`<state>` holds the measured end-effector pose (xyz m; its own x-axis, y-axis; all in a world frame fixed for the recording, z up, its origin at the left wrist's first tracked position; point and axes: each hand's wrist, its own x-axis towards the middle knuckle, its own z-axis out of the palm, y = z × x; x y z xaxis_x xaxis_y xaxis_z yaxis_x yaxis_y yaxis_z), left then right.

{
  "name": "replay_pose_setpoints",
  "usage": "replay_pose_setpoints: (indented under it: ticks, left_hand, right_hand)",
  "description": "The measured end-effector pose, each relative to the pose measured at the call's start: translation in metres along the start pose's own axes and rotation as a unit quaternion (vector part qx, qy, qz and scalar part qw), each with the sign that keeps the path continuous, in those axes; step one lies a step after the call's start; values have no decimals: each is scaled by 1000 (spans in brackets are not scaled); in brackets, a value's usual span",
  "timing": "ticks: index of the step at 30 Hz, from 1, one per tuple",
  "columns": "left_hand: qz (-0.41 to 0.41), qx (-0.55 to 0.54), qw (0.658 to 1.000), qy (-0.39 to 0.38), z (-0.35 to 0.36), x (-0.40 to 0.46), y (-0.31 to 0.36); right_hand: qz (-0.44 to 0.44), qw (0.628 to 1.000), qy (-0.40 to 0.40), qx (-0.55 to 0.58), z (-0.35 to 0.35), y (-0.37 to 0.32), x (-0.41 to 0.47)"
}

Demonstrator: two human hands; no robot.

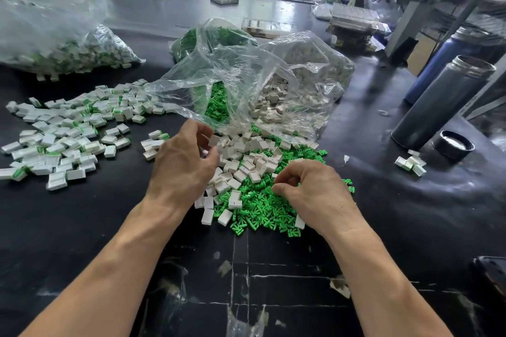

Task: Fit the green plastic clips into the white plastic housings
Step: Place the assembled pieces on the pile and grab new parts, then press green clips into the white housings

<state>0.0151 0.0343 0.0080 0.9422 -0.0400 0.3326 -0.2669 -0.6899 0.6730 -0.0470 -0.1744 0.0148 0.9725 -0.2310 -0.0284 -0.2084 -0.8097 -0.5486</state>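
Left hand (182, 157) raised over the pile, fingertips pinching one small white rectangular plastic housing (213, 140). Right hand (312, 189) knuckles-up, fingers curled down into the loose heap of bright green forked plastic clips (257, 210) — whether a clip is already pinched cannot be told, fingertips hidden. More white housings (247, 164) spilled between both hands, from the crumpled clear plastic bags (246, 68) just behind. Probably featherlight, rigid, smooth-sided parts, prone to skittering; best held by the housing's flat side walls, open end clear, and the clip by its solid back — prongs leading. Finished white-and-green assemblies (63, 128) scattered to the left on the black worktable (383, 227).
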Motion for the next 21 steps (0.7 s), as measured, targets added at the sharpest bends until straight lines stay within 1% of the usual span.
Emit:
replay_pose_setpoints:
  ticks: [4, 7, 11, 13, 16, 18, 21]
  left_hand:
    - [-4, -82, 997, -17, 5, -5, 6]
    - [-8, -135, 990, -34, 8, -7, 12]
    - [-18, -188, 981, -41, 10, -10, 18]
    - [-29, -223, 973, -52, 12, -12, 21]
    - [-30, -256, 964, -66, 15, -16, 26]
    - [-17, -257, 964, -71, 18, -19, 29]
    - [-9, -255, 963, -89, 21, -22, 30]
  right_hand:
    - [12, 999, -1, -35, 0, -4, 1]
    - [-2, 999, 2, -54, 2, -5, 0]
    - [-20, 999, 1, -45, 6, -5, -2]
    - [-24, 999, 33, 0, 7, -3, -2]
    - [-25, 987, 88, 132, 9, -2, -1]
    - [-24, 967, 94, 236, 11, -2, -1]
    - [-33, 935, 70, 346, 12, -4, -2]
